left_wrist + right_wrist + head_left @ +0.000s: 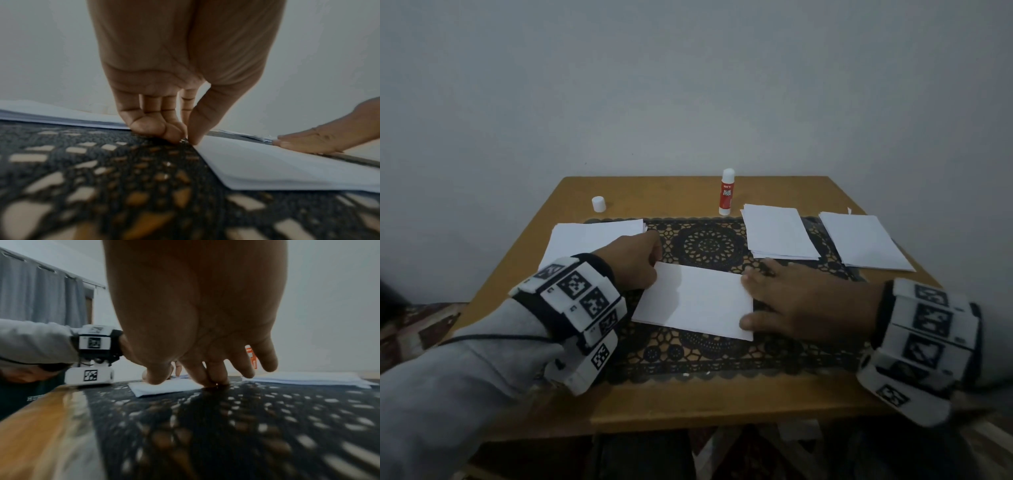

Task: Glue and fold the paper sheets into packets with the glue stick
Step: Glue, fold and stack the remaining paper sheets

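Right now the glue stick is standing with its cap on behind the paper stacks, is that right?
Not quite. The glue stick does stand behind the paper stacks, but uncapped: the head view shows its cap sitting apart, far left on the table.

Dim, flat, bluish light in all three views, grainy overall, soft shadow on the folded white paper sheet (693, 301), wide-angle bending at picture edges, both wrist views blurring the black lace mat (102, 186) up close, slight glare on the brown wooden tabletop (51, 410).
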Demonstrator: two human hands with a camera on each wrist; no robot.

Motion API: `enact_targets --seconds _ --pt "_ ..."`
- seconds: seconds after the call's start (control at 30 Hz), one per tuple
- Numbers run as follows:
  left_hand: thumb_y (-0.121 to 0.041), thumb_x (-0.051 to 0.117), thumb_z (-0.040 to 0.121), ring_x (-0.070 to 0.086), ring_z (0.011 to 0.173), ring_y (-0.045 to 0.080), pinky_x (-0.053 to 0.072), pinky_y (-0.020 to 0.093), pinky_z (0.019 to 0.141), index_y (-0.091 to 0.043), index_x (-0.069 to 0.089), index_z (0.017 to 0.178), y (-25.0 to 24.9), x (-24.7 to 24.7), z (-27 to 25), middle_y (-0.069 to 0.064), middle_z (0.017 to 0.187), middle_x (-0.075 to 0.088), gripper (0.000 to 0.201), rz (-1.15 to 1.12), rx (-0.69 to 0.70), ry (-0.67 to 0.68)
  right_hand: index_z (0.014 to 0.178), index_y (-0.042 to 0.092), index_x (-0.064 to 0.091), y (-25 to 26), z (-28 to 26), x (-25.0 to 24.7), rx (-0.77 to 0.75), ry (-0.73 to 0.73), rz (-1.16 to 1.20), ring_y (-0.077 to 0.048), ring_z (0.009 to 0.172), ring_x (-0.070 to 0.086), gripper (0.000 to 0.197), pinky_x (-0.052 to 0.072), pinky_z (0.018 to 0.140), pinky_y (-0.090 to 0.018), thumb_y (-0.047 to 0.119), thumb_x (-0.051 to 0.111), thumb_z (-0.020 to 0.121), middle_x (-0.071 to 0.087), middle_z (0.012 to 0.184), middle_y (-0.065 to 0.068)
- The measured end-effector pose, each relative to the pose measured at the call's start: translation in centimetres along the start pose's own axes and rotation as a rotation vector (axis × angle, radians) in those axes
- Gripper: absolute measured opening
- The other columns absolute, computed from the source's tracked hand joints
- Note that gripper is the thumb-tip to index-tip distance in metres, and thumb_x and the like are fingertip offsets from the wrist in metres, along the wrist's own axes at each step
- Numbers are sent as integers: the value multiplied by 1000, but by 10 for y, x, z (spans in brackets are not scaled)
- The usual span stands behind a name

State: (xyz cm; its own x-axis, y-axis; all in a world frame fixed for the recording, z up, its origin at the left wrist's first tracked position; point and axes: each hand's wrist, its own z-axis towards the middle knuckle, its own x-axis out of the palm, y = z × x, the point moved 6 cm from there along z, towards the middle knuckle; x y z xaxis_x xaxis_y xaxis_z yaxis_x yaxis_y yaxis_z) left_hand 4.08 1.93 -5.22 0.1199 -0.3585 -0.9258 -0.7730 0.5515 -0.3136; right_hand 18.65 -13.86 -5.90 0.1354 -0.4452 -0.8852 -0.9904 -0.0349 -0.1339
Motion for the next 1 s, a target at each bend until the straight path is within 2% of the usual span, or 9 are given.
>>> enact_targets --seconds 0.07,0.2,0.3,0.4,0.47,0.57,0.7,0.87,1.0 --pt "-1 54 82 50 81 17 40 23 62 -14 51 112 -4 1 0 -3 82 51 33 7 33 -6 155 13 8 5 -1 -1 -17 2 13 -26 150 3 85 14 120 -42 69 22 92 2 164 -7" --pt "1 52 82 49 76 13 39 19 58 -16 54 110 -7 0 0 -5 80 50 33 14 74 7 156 19 5 33 -15 4 -176 61 29 -24 150 -3 83 12 122 -40 69 24 92 -2 163 -2" --pt "-1 58 81 48 71 9 39 20 57 -16 55 107 -7 0 1 -5 79 51 31 14 77 14 156 20 3 13 1 -1 -54 47 67 -26 150 1 81 13 121 -41 66 27 94 -5 163 -3" --pt "-14 68 80 50 75 13 40 24 61 -18 54 106 -6 3 2 -5 82 52 30 17 60 14 156 17 6 3 11 -5 -2 18 72 -25 150 5 81 14 120 -39 65 29 96 -1 164 -2" --pt "-25 72 80 50 82 15 40 26 65 -19 53 104 -6 4 3 -6 84 51 32 23 56 10 156 17 8 14 7 -3 -66 41 75 -24 150 6 80 15 121 -38 65 29 95 0 164 -2" --pt "-29 74 79 49 87 16 38 24 62 -19 51 107 -7 4 3 -7 87 48 38 28 74 -2 156 20 14 29 0 -2 -143 22 82 -21 150 10 74 14 120 -34 61 32 97 7 164 0" --pt "-29 76 79 48 91 16 38 25 68 -17 55 114 -13 2 0 -3 100 48 43 53 162 -7 148 19 38 9 8 -16 -23 -196 186 -20 135 38 67 31 111 -33 55 52 93 41 151 -2" --pt "-30 77 78 50 101 18 43 29 82 -16 52 119 -12 4 1 -1 110 49 51 39 138 21 142 18 42 2 21 -16 56 -248 249 -21 121 43 72 42 100 -34 56 63 85 44 137 -6" --pt "-31 78 76 49 97 16 44 29 81 -17 49 119 -9 5 2 -3 104 49 53 9 120 29 133 14 51 -7 31 -21 76 -278 325 -16 101 48 64 42 80 -28 51 69 83 51 123 -6"
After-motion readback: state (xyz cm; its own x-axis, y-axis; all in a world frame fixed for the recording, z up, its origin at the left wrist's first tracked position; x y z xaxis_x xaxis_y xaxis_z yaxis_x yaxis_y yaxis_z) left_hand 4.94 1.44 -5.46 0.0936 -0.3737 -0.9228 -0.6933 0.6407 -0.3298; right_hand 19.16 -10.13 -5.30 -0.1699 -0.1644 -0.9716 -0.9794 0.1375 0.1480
